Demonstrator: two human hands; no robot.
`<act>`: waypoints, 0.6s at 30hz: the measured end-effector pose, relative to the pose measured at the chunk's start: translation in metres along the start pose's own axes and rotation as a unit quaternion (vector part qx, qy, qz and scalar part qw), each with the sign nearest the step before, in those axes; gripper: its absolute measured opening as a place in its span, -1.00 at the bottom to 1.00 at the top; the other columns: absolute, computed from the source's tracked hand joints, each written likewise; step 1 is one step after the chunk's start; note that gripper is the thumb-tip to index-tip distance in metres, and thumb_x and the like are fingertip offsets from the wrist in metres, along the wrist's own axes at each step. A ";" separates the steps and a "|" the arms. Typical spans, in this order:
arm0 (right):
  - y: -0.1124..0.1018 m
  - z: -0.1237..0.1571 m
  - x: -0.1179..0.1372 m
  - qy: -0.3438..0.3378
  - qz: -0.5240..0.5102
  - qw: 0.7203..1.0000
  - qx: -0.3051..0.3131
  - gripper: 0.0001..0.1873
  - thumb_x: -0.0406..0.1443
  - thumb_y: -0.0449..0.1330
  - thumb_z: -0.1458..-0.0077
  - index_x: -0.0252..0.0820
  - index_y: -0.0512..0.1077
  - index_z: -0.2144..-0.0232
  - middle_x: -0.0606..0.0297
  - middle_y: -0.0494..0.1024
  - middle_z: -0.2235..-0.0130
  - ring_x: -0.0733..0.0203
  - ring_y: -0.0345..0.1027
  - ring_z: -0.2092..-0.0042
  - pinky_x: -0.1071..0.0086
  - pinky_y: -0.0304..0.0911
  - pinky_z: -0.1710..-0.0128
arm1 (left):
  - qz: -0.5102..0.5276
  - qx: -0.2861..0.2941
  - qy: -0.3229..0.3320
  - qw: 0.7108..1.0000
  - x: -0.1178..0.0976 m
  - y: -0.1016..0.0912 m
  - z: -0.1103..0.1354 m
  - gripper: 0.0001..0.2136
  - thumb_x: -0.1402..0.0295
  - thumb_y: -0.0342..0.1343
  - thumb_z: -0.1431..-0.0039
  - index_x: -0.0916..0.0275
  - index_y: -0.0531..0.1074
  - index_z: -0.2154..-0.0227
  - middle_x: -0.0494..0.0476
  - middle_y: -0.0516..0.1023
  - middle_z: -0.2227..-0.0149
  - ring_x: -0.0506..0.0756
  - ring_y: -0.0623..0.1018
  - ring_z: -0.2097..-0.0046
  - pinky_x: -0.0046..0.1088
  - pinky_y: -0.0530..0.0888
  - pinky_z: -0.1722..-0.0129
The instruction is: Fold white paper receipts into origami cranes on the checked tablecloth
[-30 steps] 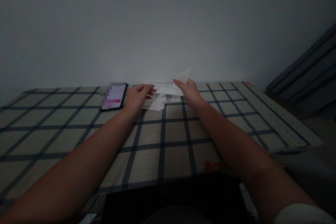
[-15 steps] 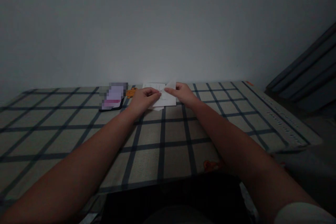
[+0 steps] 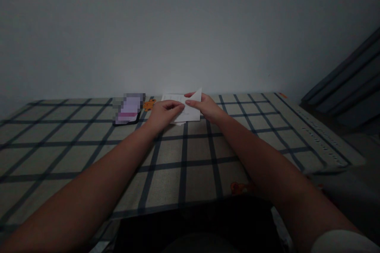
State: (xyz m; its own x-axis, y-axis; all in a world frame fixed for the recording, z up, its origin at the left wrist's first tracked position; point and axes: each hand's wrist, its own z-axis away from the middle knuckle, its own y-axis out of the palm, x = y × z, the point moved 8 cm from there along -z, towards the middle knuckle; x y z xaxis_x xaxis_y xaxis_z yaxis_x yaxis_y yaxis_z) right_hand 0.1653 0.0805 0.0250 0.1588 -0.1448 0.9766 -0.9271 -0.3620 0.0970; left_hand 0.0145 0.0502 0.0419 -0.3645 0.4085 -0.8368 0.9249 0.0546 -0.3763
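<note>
A white sheet of paper (image 3: 190,112) lies on the checked cloth (image 3: 190,154) near the far wall, over more paper beneath it. My left hand (image 3: 163,114) rests on the sheet's left side, fingers curled and pressing down at its middle. My right hand (image 3: 204,107) pinches the sheet's right corner, which stands lifted and folded toward the middle. The fingertips of both hands almost meet.
A phone (image 3: 128,110) with a lit screen lies left of the paper, with a small orange thing (image 3: 149,105) between them. The grey wall rises right behind. The cloth's right edge (image 3: 326,142) drops off toward dark striped fabric (image 3: 347,87).
My right hand brought the raised flap down onto the sheet, then lifted its right corner again. My left hand slid right onto the paper. The orange thing came into view.
</note>
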 end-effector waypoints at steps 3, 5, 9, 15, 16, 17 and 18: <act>0.001 0.001 -0.006 0.014 0.033 0.999 0.022 -0.67 -0.22 0.39 0.08 -0.21 0.52 0.23 0.21 0.61 0.23 0.22 0.45 0.27 0.34 0.40 0.23 | 0.003 0.005 0.007 1.000 0.001 0.002 0.000 -0.73 0.15 0.24 -0.06 0.27 0.63 0.35 0.14 0.64 0.37 0.07 0.52 0.37 -0.45 0.40 0.38; -0.003 0.000 -0.007 0.009 0.074 0.997 0.013 -0.70 -0.19 0.38 0.08 -0.23 0.54 0.28 0.19 0.62 0.22 0.21 0.45 0.27 0.35 0.39 0.25 | -0.010 0.009 0.011 1.000 0.001 0.003 0.000 -0.74 0.15 0.24 -0.06 0.26 0.63 0.35 0.13 0.63 0.38 0.06 0.52 0.38 -0.45 0.39 0.38; -0.005 0.000 0.002 -0.031 0.167 0.985 -0.008 -0.75 -0.18 0.32 0.03 -0.24 0.54 0.34 0.21 0.61 0.27 0.23 0.44 0.28 0.39 0.34 0.30 | -0.030 0.020 0.016 0.999 0.003 0.004 -0.002 -0.76 0.16 0.23 -0.07 0.25 0.62 0.39 0.10 0.62 0.41 0.05 0.51 0.39 -0.47 0.38 0.40; -0.002 0.005 0.023 -0.100 0.255 0.961 -0.047 -0.80 -0.24 0.24 0.00 -0.28 0.54 0.35 0.22 0.59 0.32 0.24 0.42 0.29 0.40 0.28 0.30 | -0.041 0.021 0.021 0.999 0.004 0.003 -0.003 -0.77 0.18 0.21 -0.08 0.27 0.58 0.45 0.06 0.58 0.47 0.02 0.46 0.44 -0.48 0.34 0.42; -0.004 0.006 0.025 -0.114 0.264 0.956 -0.055 -0.79 -0.24 0.24 0.00 -0.27 0.54 0.34 0.22 0.59 0.31 0.25 0.41 0.30 0.40 0.27 0.31 | -0.042 0.021 0.022 0.999 0.003 0.003 -0.003 -0.78 0.19 0.21 -0.07 0.27 0.58 0.46 0.06 0.57 0.47 0.01 0.45 0.44 -0.48 0.34 0.42; -0.007 0.007 0.028 -0.130 0.271 0.951 -0.068 -0.79 -0.23 0.24 0.00 -0.26 0.54 0.33 0.22 0.58 0.32 0.26 0.40 0.31 0.40 0.26 0.32 | -0.041 0.022 0.022 0.999 0.002 0.003 -0.003 -0.78 0.20 0.22 -0.06 0.27 0.57 0.47 0.06 0.57 0.46 0.01 0.45 0.43 -0.48 0.34 0.41; -0.011 0.007 0.030 -0.143 0.277 0.947 -0.083 -0.79 -0.23 0.24 0.00 -0.25 0.54 0.33 0.24 0.57 0.33 0.27 0.38 0.34 0.40 0.25 0.33 | -0.039 0.025 0.022 0.999 0.002 0.003 -0.003 -0.79 0.21 0.22 -0.06 0.27 0.56 0.48 0.06 0.57 0.46 0.02 0.45 0.43 -0.48 0.35 0.40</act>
State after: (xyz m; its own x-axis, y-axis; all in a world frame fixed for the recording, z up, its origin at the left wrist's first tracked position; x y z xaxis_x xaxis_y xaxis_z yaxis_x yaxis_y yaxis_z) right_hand 0.1824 0.0739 0.0522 -0.3037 -0.5213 0.7975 -0.9320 -0.0112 -0.3623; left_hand 0.0172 0.0538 0.0403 -0.4290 0.4447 -0.7862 0.8870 0.0430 -0.4597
